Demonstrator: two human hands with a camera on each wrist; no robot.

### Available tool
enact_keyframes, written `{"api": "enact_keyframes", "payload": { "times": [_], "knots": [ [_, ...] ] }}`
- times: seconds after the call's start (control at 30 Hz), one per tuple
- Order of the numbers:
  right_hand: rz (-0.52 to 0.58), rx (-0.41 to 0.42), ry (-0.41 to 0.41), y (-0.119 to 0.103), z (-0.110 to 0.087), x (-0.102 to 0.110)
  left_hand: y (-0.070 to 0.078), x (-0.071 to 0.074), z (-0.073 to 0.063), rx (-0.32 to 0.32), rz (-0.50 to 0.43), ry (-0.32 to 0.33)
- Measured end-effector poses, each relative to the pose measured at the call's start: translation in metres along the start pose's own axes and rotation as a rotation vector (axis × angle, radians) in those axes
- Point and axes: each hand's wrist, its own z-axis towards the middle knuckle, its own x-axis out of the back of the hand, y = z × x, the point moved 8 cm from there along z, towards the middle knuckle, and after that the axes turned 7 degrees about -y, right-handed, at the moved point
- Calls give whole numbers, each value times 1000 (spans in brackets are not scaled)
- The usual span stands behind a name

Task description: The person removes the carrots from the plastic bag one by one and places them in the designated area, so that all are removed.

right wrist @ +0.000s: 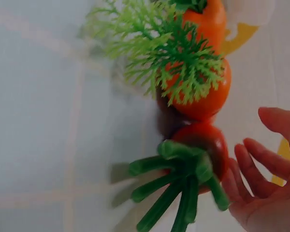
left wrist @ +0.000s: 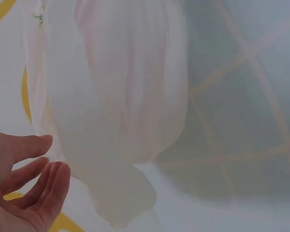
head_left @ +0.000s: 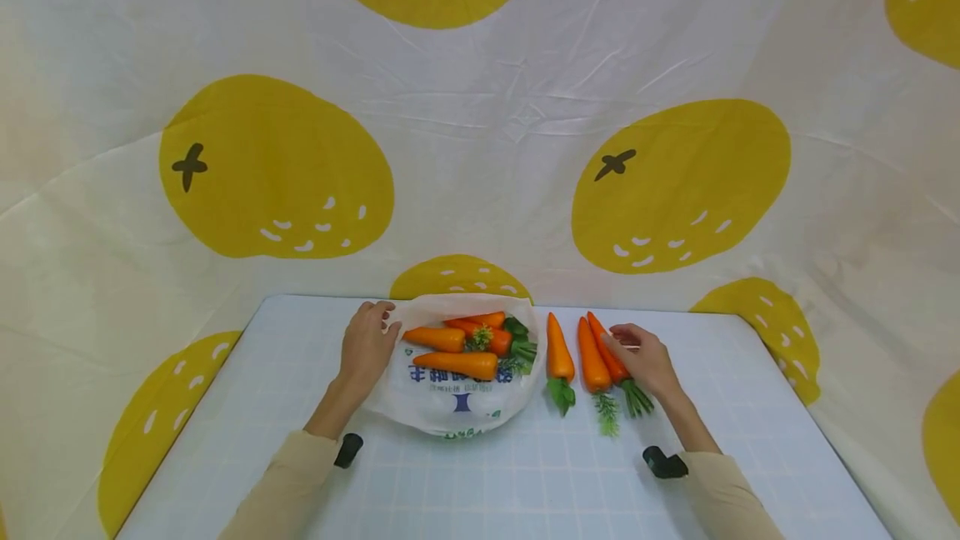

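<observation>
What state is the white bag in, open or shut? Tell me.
Open: the white bag has its mouth spread wide, with several carrots visible inside, uncovered.

A pale blue table (head_left: 570,494), lined with a faint light grid, fills the lower middle of the head view; its far edge runs across the frame below centre, its sides widen toward the lower corners, and the bottom of the frame cuts it off. Near that far edge, just left of centre, lies a white plastic bag (head_left: 459,394) with dark blue and green print. Right of it lie three loose carrots, tips toward the far edge: a leafy-topped carrot (head_left: 558,354) just beside the bag, then, close together, a feathery-topped carrot (head_left: 594,363) and a thick-stalked carrot (head_left: 617,368).
</observation>
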Motion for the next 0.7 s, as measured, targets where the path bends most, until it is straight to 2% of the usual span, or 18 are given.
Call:
{"api": "enact_keyframes", "payload": {
  "times": [0.13,0.33,0.5,0.63,0.7],
  "knots": [
    [53,75,30,-27,-1,-2,2,-2,4,-29,26,-32],
    [91,220,17,-76,-6,-11,-1,-9,10,-51,90,-121],
    [119,353,-32,-118,-13,-24,-7,-16,14,-25,138,-183],
    [131,447,-75,-145,-16,-37,-10,-19,16,-28,139,-193],
    [142,465,-115,-155,-15,-46,-11,-20,17,-39,141,-191]
  ]
}}
